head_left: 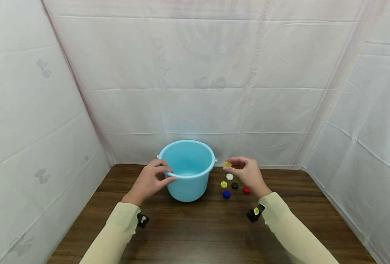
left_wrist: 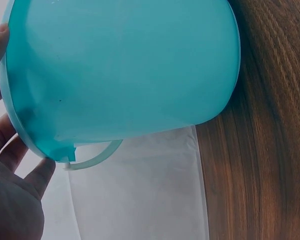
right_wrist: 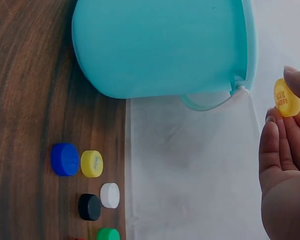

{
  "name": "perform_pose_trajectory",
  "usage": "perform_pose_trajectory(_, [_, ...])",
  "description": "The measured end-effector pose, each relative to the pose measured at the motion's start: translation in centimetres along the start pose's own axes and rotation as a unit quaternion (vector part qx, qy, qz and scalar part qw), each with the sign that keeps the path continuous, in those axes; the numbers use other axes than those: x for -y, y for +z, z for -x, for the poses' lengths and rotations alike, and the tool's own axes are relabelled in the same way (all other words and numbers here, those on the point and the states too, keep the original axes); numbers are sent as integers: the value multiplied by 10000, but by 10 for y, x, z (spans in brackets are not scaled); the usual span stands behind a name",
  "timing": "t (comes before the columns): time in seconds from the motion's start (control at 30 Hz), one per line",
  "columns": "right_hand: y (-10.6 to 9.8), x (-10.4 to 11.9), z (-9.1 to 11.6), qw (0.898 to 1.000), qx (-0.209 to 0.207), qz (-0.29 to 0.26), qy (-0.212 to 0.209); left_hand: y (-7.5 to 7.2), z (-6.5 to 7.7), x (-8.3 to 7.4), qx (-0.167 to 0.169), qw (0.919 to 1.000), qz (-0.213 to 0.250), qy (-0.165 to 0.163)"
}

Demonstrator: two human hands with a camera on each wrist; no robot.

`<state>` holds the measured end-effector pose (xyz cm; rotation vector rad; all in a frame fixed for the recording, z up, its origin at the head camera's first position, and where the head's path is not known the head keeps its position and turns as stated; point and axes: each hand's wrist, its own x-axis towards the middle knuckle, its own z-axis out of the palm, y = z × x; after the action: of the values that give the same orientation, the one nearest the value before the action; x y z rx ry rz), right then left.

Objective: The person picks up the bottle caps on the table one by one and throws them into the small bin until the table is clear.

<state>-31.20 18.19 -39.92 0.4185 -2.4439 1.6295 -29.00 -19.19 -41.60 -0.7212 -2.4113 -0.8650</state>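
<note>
Bucket [head_left: 187,189], smooth-walled, is gripped by left hand [head_left: 150,180]; right hand [head_left: 248,173] pinches round yellow cap [right_wrist: 286,101].

faint letters on the back sheet [head_left: 195,99], upper middle of the head view, look like D, A, Y; red print on the held cap [right_wrist: 287,100], far right, and the lower-left yellow cap's [right_wrist: 92,164] marking: too small to read

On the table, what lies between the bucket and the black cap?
A yellow cap lies between the bucket and the black cap; the head view shows it.
</note>
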Motion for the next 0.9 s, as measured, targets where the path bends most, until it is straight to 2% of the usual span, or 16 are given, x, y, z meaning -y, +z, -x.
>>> perform_pose_trajectory(0.4, [7,13,-11,9995,-21,-176,-244,-1,-1,-2,-11,10000,-58,40])
perform_pose_trajectory(0.7, [16,19,-20,9993,-3,-317,-186,0,0,-2,-33,10000,-63,57])
perform_pose_trajectory(0.9, [21,23,-24,9990,7,-264,-364,0,-1,-3,-45,10000,-11,71])
